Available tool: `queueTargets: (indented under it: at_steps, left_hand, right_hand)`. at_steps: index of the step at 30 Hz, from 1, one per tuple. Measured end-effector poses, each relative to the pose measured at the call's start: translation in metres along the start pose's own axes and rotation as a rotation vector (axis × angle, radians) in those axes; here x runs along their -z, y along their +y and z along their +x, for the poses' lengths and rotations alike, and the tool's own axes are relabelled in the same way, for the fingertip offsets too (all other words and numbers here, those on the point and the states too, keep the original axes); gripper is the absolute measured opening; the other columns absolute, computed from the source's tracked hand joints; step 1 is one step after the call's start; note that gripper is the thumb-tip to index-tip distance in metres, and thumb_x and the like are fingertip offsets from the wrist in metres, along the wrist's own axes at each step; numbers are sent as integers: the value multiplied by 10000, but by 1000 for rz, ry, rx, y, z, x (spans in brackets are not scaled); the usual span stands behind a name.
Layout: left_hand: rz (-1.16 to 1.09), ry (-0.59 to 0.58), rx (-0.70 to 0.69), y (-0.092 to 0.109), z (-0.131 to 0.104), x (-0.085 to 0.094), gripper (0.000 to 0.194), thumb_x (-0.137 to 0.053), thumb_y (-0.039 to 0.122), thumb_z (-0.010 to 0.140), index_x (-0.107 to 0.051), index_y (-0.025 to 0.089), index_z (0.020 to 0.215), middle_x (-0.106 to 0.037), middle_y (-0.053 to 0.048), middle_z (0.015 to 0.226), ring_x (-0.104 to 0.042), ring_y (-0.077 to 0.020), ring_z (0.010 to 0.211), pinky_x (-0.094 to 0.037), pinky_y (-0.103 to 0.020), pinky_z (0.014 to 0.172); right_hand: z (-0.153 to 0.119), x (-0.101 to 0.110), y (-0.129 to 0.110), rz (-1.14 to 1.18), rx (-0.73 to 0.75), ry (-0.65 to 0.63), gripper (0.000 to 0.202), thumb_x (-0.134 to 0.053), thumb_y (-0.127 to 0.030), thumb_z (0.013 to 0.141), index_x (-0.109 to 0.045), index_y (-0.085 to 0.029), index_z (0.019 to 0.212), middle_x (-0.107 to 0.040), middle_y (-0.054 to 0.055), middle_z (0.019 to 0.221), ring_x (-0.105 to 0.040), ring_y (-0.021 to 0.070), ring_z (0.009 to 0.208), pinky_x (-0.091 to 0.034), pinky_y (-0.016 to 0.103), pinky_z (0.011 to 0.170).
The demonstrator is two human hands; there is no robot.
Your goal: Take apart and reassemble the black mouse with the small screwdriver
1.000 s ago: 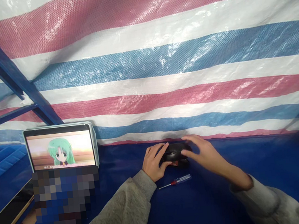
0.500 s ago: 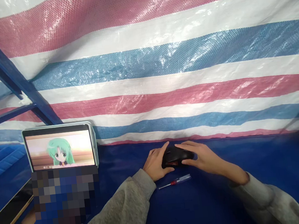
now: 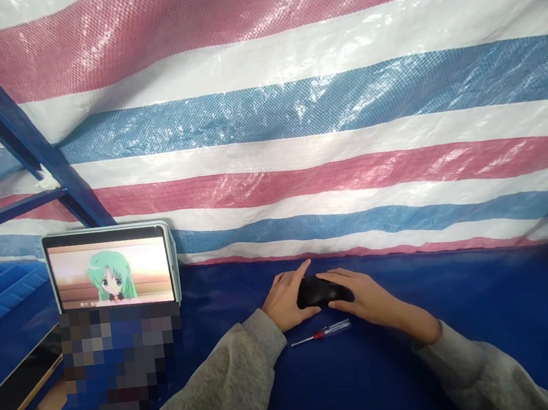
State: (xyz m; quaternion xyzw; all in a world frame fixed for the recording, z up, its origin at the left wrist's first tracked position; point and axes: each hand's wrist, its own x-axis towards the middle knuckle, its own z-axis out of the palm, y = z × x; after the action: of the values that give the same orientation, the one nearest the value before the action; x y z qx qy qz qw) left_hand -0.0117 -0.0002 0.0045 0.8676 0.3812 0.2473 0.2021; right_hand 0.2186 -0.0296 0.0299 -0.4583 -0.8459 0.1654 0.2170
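A black rounded object [image 3: 325,290], shaped like a computer mouse, lies between my two hands over the blue table. My left hand [image 3: 286,300] grips its left end, thumb at the near side and index finger raised at the far side. Around its right end are the fingers and thumb of my right hand [image 3: 364,296]. Just in front of the hands, on the table, lies a small screwdriver [image 3: 324,333] with a clear handle and a red collar, its tip pointing left.
A tablet [image 3: 112,271] showing a cartoon stands at the left. Near it are a phone [image 3: 23,381] above another person's forearm, a blue tray [image 3: 9,291] and a blue metal frame [image 3: 47,150]. A striped plastic sheet [image 3: 301,182] hangs behind the blue table [image 3: 323,389].
My right hand has shifted slightly left, towards my left hand. The black object's top now looks smoother, and the reddish patch on its near side no longer shows.
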Motion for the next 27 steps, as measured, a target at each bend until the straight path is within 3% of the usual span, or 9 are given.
queueTargets:
  at_steps: [9, 19, 27]
  left_hand:
    - [1, 5, 2, 2, -1, 0, 1011, -793, 313, 651, -215, 272, 1478, -580, -70, 1183, -524, -293, 1150, -376, -474, 1012]
    - [8, 10, -14, 3, -1, 1, 954, -775, 339, 685, -235, 283, 1470, -584, -69, 1186, -531, -292, 1145, -381, -471, 1002]
    - [11, 1, -9, 2, 0, 2, 955, -803, 356, 684, -254, 275, 1462, -587, -69, 1212, -534, -277, 1146, -390, -449, 1003]
  right_hand:
    - [-2, -6, 2, -84, -19, -36, 572, -608, -383, 843, -485, -276, 1391, -568, 98, 1336, -594, 284, 1135, -470, 451, 973]
    - [-3, -8, 2, -95, 4, -33, 492, -573, -354, 862, -531, -302, 1349, -580, 87, 1301, -581, 271, 1136, -467, 441, 970]
    - [-3, -11, 0, -125, 12, -40, 498, -550, -334, 876, -515, -243, 1364, -569, 112, 1302, -557, 267, 1148, -449, 450, 992]
